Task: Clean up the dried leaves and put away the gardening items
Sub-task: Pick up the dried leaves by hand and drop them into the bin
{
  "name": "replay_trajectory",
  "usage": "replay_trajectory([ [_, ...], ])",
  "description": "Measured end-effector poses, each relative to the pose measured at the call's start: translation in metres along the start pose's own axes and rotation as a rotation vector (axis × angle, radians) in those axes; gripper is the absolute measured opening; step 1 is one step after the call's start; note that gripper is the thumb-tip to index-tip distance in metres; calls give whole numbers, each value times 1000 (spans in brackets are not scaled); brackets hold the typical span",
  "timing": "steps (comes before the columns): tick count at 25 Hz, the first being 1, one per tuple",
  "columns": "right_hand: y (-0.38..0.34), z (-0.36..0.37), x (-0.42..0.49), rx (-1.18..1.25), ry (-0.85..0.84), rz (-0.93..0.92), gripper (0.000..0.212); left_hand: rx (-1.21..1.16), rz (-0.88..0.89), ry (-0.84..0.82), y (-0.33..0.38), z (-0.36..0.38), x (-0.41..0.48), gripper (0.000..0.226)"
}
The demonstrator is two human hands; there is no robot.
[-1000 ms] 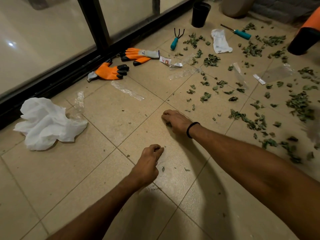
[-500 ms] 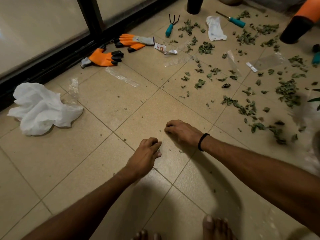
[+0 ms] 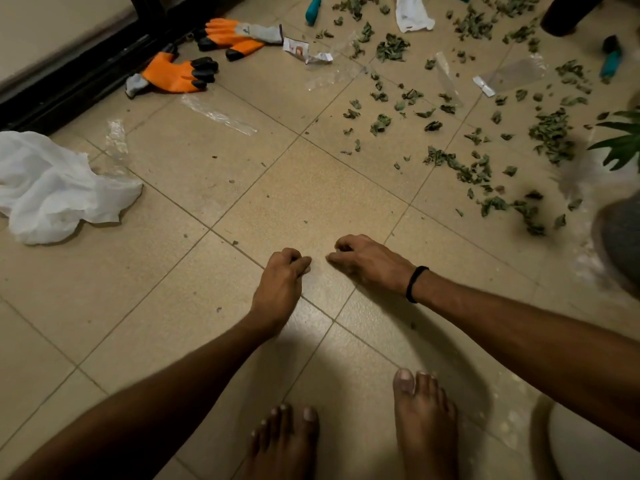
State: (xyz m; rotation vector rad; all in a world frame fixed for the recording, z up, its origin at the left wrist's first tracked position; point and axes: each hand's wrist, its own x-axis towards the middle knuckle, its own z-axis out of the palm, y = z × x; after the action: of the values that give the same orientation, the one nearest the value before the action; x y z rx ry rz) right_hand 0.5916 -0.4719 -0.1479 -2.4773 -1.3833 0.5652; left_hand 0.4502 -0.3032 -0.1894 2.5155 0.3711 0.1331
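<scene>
Farthest left, white cloth (image 3: pixel 59 188): crumpled at the left edge of the tiled floor (image 3: pixel 173 341), just beside the black door track (image 3: pixel 69 84); seemingly dropped rather than folded.
Orange gloves (image 3: pixel 176 76): two, lying unworn along the track near the floor's far left corner, awaiting storage; a dark mark on one grey cuff is too small to read.
Plastic strips (image 3: pixel 218 116): clear wrapper pieces lying flat between the gloves and the cloth; likely litter.
Left hand (image 3: pixel 280 285): fingers curled, thumb against forefinger, tips on the tile, as if pinching up crumbs; what it holds cannot be told.
Paper scrap (image 3: pixel 304 50): torn label with a reddish print; its wording is illegible.
Right hand (image 3: pixel 367 261): fingers bent inward, tips on the tile, near the left hand but apart; contents hidden.
Dried leaves (image 3: pixel 464 168): scattered across the floor's far right portion, well apart from both hands, so most clearing appears undone.
Black pot (image 3: pixel 568 12): upright at the far edge.
Teal tool (image 3: pixel 609 60): lying among the leaves near the right edge, not yet put away.
</scene>
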Motion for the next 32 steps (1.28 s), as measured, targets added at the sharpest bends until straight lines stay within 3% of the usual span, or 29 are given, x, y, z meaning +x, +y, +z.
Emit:
replay_trajectory([
  [3,1,11,0,-87,50,39,36,12,-7,10,0,1,2,27],
  [6,0,25,4,-81,33,61,51,56,9,10,-3,5,4,27],
  [12,-17,25,22,-91,109,131,20,164,76,36,-3,6,7,32],
  [16,-28,14,52,-24,195,261,20,203,54,66,-6,7,16,36],
  [18,-30,2,71,231,255,459,17,129,-50,84,-6,0,27,32],
  [21,-31,-19,99,882,247,759,10,-191,-337,202,-17,-27,43,22],
  [25,-60,-40,127,1602,141,738,4,-717,-695,345,-50,-87,53,9],
  [28,-104,-42,161,1798,-27,709,4,-1043,-834,464,-71,-143,44,10],
  [32,-201,-38,216,1870,-272,633,6,-1379,-921,637,-110,-220,12,12],
])
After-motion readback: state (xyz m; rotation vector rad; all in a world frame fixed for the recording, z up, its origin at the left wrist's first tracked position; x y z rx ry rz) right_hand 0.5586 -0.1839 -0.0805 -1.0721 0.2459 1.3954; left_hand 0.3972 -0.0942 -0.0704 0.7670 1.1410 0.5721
